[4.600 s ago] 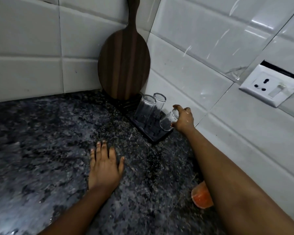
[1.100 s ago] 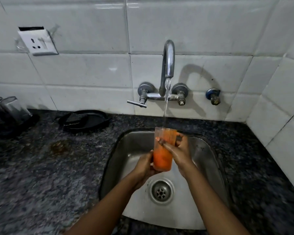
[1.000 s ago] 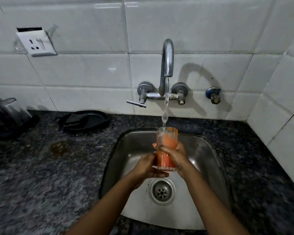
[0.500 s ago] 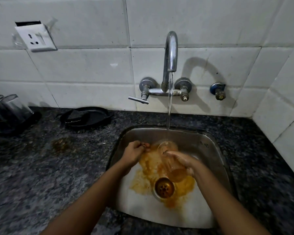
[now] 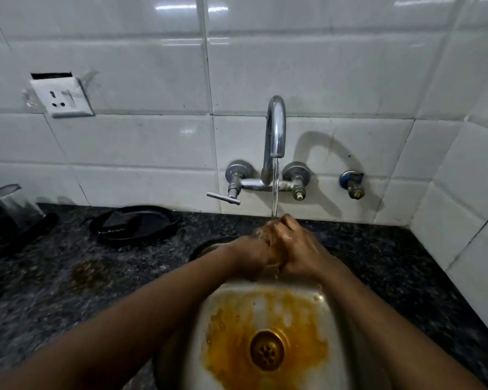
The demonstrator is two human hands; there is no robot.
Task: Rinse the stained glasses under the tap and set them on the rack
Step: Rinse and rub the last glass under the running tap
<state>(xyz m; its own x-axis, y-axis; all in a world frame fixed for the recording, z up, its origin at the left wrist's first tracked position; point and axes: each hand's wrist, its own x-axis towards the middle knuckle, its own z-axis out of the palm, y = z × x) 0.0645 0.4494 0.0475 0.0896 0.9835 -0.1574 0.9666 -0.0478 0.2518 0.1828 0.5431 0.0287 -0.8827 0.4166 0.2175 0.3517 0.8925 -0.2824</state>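
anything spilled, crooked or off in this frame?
Yes. Orange-yellow residue is spread over the steel sink floor around the drain. A brownish stain marks the dark granite counter left of the sink. The white wall socket sits tilted, with a dark gap above it.

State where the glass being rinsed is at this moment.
In the head view, the glass sits centre frame, clasped between the left hand and right hand, mostly hidden, directly under the tap stream and above the stained sink.
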